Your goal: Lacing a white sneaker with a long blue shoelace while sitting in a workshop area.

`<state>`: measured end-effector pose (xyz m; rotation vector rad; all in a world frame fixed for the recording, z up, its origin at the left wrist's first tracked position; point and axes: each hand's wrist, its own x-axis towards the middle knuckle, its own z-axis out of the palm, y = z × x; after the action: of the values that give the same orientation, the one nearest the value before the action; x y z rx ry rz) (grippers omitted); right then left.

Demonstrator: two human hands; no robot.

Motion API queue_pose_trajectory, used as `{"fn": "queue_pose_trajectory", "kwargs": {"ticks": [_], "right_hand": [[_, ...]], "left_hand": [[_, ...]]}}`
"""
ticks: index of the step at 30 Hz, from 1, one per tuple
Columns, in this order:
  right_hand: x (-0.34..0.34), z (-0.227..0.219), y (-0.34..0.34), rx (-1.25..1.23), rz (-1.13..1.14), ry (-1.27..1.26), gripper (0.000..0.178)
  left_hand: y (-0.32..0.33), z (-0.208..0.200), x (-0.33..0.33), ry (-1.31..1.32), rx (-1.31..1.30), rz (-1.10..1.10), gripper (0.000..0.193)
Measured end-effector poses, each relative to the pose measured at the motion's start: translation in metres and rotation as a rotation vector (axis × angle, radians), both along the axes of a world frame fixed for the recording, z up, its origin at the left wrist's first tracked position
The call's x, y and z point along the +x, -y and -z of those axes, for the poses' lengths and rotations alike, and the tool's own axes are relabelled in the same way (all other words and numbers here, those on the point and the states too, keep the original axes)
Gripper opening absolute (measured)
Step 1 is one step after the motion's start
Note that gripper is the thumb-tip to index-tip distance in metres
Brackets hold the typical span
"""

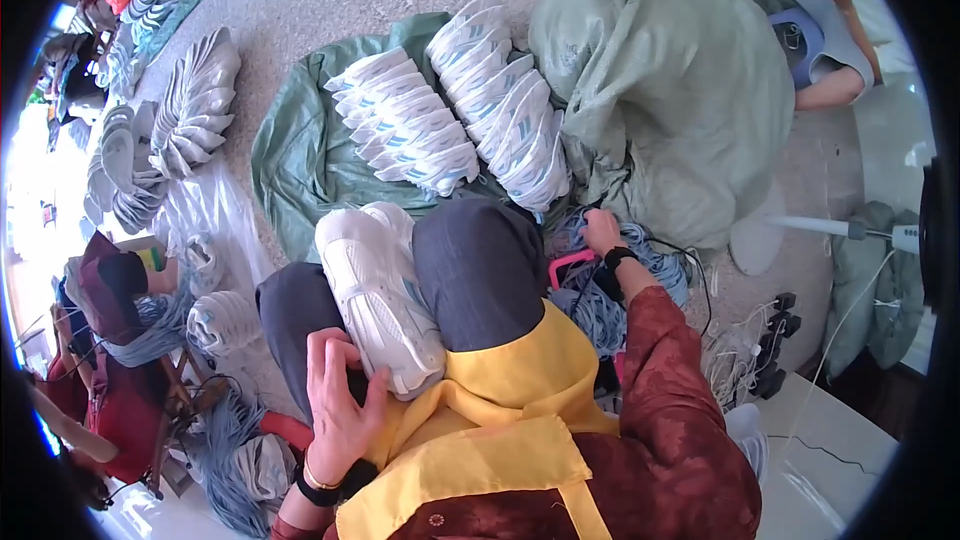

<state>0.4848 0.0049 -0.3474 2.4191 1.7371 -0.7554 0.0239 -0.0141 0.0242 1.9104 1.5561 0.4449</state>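
Note:
A white shoe (378, 290) lies on my lap between my thighs, another white shoe (392, 218) showing behind it. My left hand (345, 400) is beside its near end, fingers apart and loosely bent, the thumb touching the shoe's edge. Off to the right of my knee, my right hand (602, 232) reaches into a heap of grey-blue shoelaces (655, 262). Its fingers are curled down among the laces, and their tips are partly hidden. A pink-edged object (572, 262) sits in the laces just left of that wrist.
Ahead, stacked white shoe uppers (405, 120) lie on a green sheet (290, 155), beside a large covered green bulk (670, 90). More uppers (195, 105) and laces (225, 460) are at left. Right are a fan pole (815, 225), tangled cables (735, 365) and a seated person (835, 30).

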Motion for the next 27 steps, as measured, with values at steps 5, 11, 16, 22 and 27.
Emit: {"fn": "queue_pose_trajectory", "kwargs": {"ticks": [5, 11, 16, 22, 27], "right_hand": [[-0.004, 0.029, 0.011, 0.12, 0.149, -0.203, 0.011], [0.005, 0.032, 0.021, 0.156, 0.524, -0.571, 0.011], [0.019, 0.051, 0.024, 0.203, 0.444, -0.509, 0.033], [-0.017, 0.059, 0.002, 0.021, 0.709, -0.628, 0.021], [-0.014, 0.031, 0.003, 0.109, 0.754, -0.629, 0.008]], "left_hand": [[-0.003, 0.001, -0.001, 0.004, -0.041, 0.01, 0.034], [-0.002, -0.003, 0.002, 0.034, -0.028, -0.019, 0.034], [-0.002, 0.001, 0.001, 0.011, -0.033, -0.002, 0.033], [-0.004, -0.001, 0.001, -0.012, -0.07, -0.02, 0.034], [-0.009, -0.002, 0.002, -0.025, -0.041, 0.034, 0.034]]}}
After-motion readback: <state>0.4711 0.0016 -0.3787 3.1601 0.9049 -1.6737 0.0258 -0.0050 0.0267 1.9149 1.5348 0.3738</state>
